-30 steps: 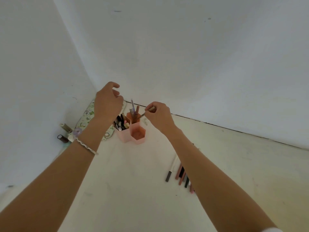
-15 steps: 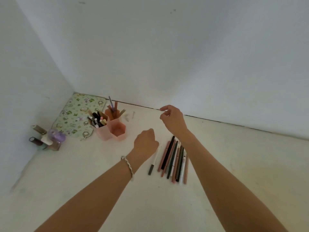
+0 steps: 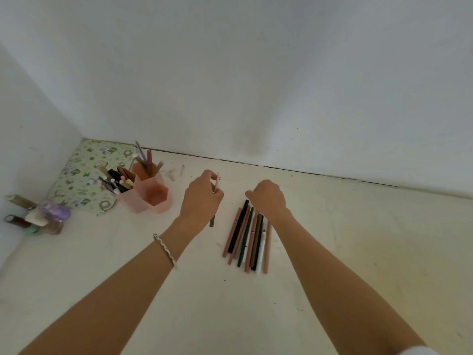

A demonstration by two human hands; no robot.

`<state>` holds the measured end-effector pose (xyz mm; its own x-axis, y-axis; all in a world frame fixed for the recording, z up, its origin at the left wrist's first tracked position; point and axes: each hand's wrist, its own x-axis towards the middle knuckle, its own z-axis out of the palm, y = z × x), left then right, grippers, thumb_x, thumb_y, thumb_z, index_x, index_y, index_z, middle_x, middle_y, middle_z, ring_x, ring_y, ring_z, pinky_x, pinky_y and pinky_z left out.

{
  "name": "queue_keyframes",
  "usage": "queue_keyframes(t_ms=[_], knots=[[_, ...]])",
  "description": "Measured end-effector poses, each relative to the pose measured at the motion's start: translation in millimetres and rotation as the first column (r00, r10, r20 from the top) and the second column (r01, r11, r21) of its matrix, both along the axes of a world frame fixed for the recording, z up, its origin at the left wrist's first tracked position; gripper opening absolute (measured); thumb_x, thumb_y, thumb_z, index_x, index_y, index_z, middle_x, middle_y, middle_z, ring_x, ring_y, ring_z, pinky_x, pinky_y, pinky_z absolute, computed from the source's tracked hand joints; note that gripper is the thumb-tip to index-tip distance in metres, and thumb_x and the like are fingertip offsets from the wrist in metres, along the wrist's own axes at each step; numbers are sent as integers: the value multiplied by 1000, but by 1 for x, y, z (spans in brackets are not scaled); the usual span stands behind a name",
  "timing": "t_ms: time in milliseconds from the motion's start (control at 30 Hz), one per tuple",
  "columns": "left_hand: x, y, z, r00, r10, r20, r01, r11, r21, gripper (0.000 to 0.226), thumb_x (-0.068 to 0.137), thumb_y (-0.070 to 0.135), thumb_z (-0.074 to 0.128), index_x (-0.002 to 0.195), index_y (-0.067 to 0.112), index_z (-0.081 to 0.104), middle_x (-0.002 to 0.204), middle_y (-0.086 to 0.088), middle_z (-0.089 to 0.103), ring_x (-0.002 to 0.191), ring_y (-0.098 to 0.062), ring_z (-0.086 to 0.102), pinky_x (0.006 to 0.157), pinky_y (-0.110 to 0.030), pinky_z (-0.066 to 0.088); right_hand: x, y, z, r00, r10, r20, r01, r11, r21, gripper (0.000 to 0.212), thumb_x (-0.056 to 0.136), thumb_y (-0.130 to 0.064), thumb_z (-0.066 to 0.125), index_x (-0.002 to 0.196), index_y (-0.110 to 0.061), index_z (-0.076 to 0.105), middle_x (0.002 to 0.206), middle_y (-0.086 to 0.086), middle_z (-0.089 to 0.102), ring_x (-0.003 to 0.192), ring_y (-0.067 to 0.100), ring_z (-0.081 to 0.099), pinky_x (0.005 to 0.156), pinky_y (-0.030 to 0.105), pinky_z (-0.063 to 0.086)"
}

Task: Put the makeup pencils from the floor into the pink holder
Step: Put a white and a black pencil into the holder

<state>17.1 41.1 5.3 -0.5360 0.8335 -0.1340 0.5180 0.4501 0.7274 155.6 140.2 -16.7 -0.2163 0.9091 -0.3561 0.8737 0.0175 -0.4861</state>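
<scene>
A corner of a room is seen, formed by two plain white walls [image 3: 256, 73] that meet at the left. A dark seam is traced where the far wall meets the cream floor [image 3: 358, 239]. The floor is marked with faint scuffs and small specks, and a yellowish tinge is seen toward the right. The scene is lit softly and evenly.

Left wrist bears one thin, pale twisted bracelet [image 3: 165, 249]; both forearms bare, with a white sleeve edge [image 3: 416, 351] at the right elbow.
</scene>
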Motion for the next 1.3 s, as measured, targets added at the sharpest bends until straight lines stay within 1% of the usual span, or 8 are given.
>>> queue_keyframes(t_ms=[100, 267, 467, 600, 733, 933, 1100, 1300], knots=[[-2, -1, 5, 1000, -5, 7, 5, 999, 39, 27, 89, 13, 58, 114, 22, 53, 83, 4, 60, 73, -15, 62, 69, -36, 57, -1, -7, -17, 987, 52, 149, -51, 999, -11, 31, 81, -23, 60, 61, -14, 39, 58, -1, 45, 54, 18, 45, 47, 22, 32], [-7, -12, 3, 1000, -11, 0, 11, 993, 118, 53, 90, 10, 56, 136, 33, 42, 82, 8, 58, 71, -10, 63, 68, -27, 55, -13, -14, -32, 989, 48, 139, -50, 999, 4, 32, 85, -24, 57, 60, -14, 39, 61, 0, 46, 67, 23, 50, 50, 24, 34], [-21, -15, 13, 1000, 23, -7, -22, 982, 189, 49, 89, 12, 58, 131, 34, 46, 82, 10, 57, 72, -7, 63, 65, -28, 58, -21, -6, -29, 998, 1, 60, -2, 1000, 18, 36, 83, -15, 52, 55, -14, 29, 53, -2, 33, 47, 15, 30, 46, 22, 24], [-19, -19, 18, 1000, -21, -22, 25, 979, 201, 49, 89, 14, 59, 133, 33, 46, 81, 11, 57, 73, -6, 63, 68, -24, 56, -34, -7, -29, 995, 57, 87, -62, 997, 52, 43, 88, -31, 58, 56, -13, 35, 57, -1, 39, 50, 17, 41, 45, 22, 28], [-19, -24, 18, 1000, -30, 3, 29, 978, 208, 49, 90, 14, 59, 134, 33, 46, 84, 10, 58, 75, -7, 64, 72, -29, 58, -42, -15, -35, 991, 90, 94, -93, 995, 29, 35, 86, -18, 55, 58, -14, 35, 59, -1, 39, 55, 18, 42, 45, 23, 28], [-35, -25, 39, 997, 57, 44, -69, 934, 351, 47, 89, 11, 60, 128, 36, 50, 95, 7, 60, 74, -3, 64, 59, -17, 54, -41, 0, 4, 982, -49, -183, 63, 996, 68, 28, 83, -25, 54, 62, -12, 41, 55, 0, 41, 49, 18, 38, 49, 27, 30], [-94, -22, 83, 960, 280, 30, -247, 785, 567, 33, 91, 10, 59, 120, 25, 52, 83, 9, 62, 67, -3, 66, 55, -11, 51, -47, 16, 56, 853, -149, -501, 209, 976, 65, 17, 88, -22, 53, 82, -7, 58, 73, 1, 58, 58, 11, 45, 50, 25, 36], [-140, -29, 79, 911, 360, -203, -257, 879, 402, 31, 93, 11, 54, 122, 20, 49, 96, -2, 65, 76, -16, 66, 66, -21, 46, -63, 2, 79, 690, -126, -713, 288, 951, 110, 12, 90, -13, 53, 101, -16, 56, 65, -7, 55, 49, -2, 48, 47, 7, 35]])
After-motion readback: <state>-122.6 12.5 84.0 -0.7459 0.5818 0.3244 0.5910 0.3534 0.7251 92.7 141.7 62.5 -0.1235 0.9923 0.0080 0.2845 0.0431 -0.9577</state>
